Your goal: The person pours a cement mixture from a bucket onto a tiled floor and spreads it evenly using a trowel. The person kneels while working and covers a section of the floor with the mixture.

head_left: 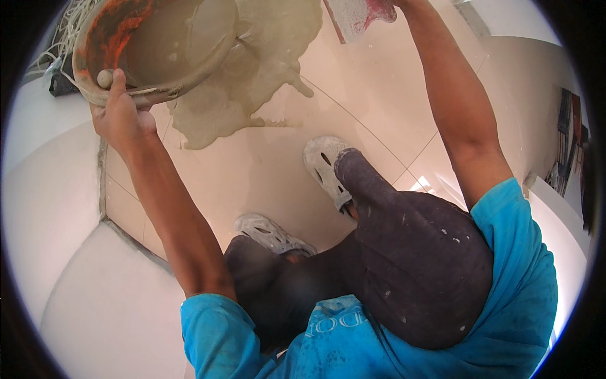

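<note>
At the upper left, my left hand (124, 117) grips the near rim of a round basin (117, 38), thumb over the edge and fingers underneath. The basin is tilted and orange shows through its caked inner wall. Inside lies wet grey-beige slurry (170, 47). A small round grey knob or lump (106, 78) sits by my thumb. Poured slurry (252, 82) spreads over the tiles beside the basin. At the top edge, my right hand (404, 2), largely cut off, holds a flat red tool smeared with white (363, 18), probably a float; its far part is out of view.
Beige floor tiles (372, 107) with thin joints lie under me. My two pale clogs (325, 165) stand close to the slurry. White walls (57, 170) rise at the left. Tangled white cord (66, 31) and a black bag-like thing (62, 82) lie behind the basin.
</note>
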A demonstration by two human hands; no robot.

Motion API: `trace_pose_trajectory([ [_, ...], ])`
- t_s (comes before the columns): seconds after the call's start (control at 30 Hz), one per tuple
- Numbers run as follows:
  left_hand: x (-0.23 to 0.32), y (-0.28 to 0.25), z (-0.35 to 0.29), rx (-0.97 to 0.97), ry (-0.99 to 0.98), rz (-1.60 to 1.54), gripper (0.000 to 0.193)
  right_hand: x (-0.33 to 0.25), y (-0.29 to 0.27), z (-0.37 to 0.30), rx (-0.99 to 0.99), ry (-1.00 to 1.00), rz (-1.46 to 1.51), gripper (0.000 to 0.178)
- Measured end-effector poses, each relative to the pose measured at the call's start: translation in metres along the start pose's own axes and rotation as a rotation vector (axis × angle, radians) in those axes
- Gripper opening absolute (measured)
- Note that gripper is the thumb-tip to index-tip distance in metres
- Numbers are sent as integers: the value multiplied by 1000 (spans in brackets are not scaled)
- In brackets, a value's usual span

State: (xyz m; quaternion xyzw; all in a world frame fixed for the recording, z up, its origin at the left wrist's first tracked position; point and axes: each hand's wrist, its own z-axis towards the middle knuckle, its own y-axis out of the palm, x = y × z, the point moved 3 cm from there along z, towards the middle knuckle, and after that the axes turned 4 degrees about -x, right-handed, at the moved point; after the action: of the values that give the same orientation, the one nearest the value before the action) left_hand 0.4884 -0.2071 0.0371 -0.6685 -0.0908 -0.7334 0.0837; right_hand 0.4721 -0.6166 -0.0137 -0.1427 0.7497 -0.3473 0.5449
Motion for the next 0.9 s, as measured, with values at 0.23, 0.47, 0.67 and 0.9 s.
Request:
trace_pose_trajectory([
  [0.23, -2, 1, 1, 4, 1, 11, 34, 14, 1, 9, 93, -122, -38, 55],
  [0.47, 3, 5, -3, 12, -3, 21, 35, 4, 1, 0, 9, -64, 60, 54],
  [0.67, 3, 5, -3, 15, -14, 23, 36, 6, 0, 3, 9, -108, 15, 53],
  [0.9, 2, 4, -2, 28, -12, 33, 36, 1, 0, 0, 36, -46, 9, 61],
])
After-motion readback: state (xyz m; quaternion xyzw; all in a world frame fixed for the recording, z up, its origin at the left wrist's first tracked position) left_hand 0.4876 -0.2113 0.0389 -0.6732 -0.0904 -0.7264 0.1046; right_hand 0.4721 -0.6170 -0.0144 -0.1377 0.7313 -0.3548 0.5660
